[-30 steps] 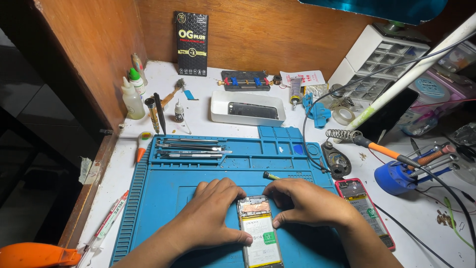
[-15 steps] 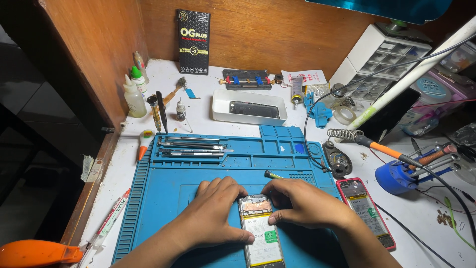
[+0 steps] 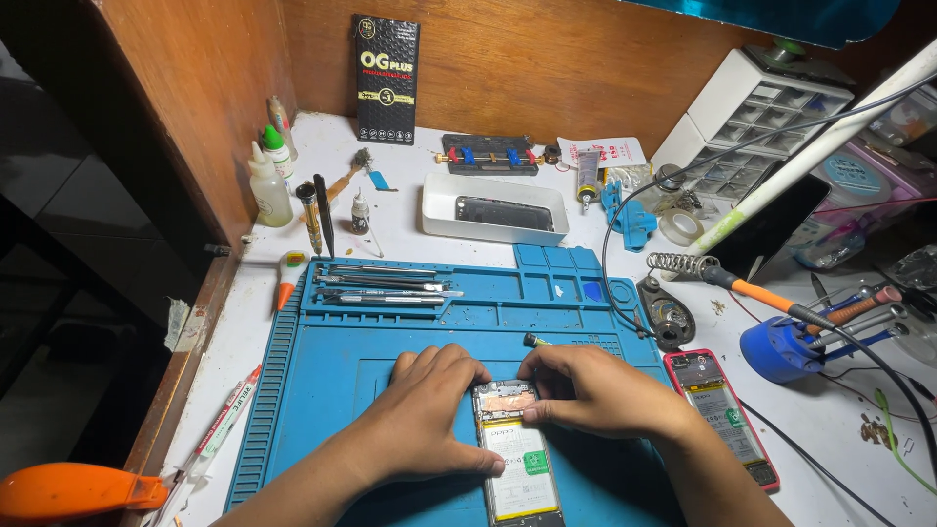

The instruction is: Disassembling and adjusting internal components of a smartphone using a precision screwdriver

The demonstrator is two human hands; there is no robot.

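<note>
Blue silicone work mat [image 3: 322, 390] at lower centre carries an opened, backless smartphone [image 3: 517, 459], pressed flat between left hand [image 3: 429, 420] and right hand [image 3: 595, 390].

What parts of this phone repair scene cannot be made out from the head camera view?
- Opened phone with white battery: bottom end cut off by the frame's lower edge; side edges covered by the left hand and right hand.
- Fingertips at the phone's top: too small to tell any part held.
- Dark item in the white rectangular tray: too dim to identify.
</note>
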